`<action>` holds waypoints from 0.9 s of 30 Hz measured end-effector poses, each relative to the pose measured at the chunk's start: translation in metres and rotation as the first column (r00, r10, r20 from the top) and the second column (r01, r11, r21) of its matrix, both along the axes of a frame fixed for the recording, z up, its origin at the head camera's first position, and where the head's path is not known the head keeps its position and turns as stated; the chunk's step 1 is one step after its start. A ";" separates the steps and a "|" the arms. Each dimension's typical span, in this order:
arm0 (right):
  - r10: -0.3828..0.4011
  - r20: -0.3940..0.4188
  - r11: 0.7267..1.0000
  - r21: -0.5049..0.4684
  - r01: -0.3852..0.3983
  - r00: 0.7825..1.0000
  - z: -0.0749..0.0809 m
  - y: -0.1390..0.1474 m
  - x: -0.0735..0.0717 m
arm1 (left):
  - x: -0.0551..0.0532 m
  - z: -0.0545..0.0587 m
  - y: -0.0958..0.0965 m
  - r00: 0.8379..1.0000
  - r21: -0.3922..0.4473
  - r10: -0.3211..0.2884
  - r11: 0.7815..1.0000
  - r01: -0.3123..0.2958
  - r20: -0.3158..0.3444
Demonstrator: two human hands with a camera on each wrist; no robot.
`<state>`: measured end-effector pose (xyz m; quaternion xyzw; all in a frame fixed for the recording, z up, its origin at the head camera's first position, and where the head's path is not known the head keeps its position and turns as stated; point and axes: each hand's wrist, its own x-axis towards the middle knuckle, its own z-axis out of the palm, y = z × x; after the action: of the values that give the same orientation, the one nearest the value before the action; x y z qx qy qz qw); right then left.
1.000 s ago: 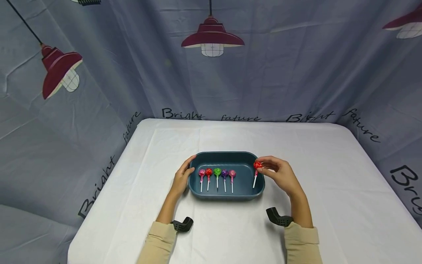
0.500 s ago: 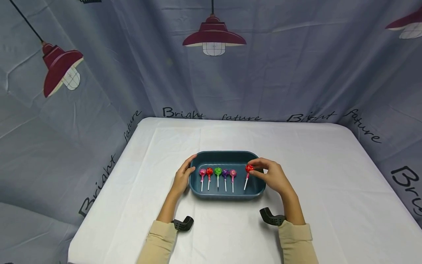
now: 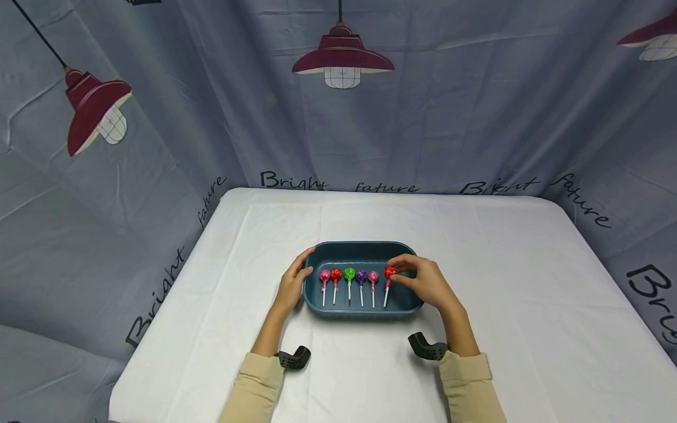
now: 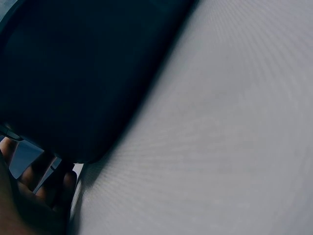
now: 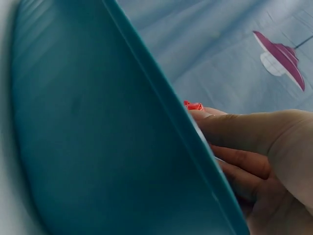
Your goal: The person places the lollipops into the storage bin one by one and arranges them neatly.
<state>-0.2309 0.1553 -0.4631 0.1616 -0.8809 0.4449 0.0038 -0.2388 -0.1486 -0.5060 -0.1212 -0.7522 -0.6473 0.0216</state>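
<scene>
A dark teal rectangular tray (image 3: 363, 315) sits on the white-covered table. My left hand (image 3: 290, 286) holds its left end, thumb at the rim and fingers along the outer wall; the left wrist view shows those fingers (image 4: 41, 178) against the tray's end. Between thumb and fingertips, my right hand (image 3: 425, 282) pinches a red lollipop (image 3: 388, 272) over the tray's right part, its white stick pointing toward me. To its left several lollipops lie in a row: pink (image 3: 373, 277), purple (image 3: 361, 276), green (image 3: 349, 274), red (image 3: 335, 274) and pink (image 3: 325, 275).
White cloth (image 3: 529, 282) covers the table on all sides of the tray. A grey-blue curtain (image 3: 449, 117) with printed lamps and lettering hangs behind and beside it. Each wrist carries a black device, one of them the right wrist device (image 3: 427, 346).
My right hand has moved left with the red lollipop, from the tray's right end to beside the row's right-hand pink lollipop. My left hand stays at the tray's left end.
</scene>
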 end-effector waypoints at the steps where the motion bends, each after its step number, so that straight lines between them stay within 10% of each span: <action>1: -0.003 0.002 1.000 0.006 0.003 1.000 0.000 -0.001 -0.001 | 0.000 0.000 0.000 1.000 -0.003 0.000 1.000 0.000 -0.001; 27: -0.052 -0.061 0.958 0.278 0.067 0.997 -0.007 -0.019 -0.005 | 0.000 0.000 0.000 1.000 0.000 -0.003 1.000 0.003 -0.006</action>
<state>-0.2357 0.1359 -0.4702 0.1455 -0.9390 0.3110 0.0177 -0.2390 -0.1484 -0.5061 -0.1243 -0.7518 -0.6472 0.0227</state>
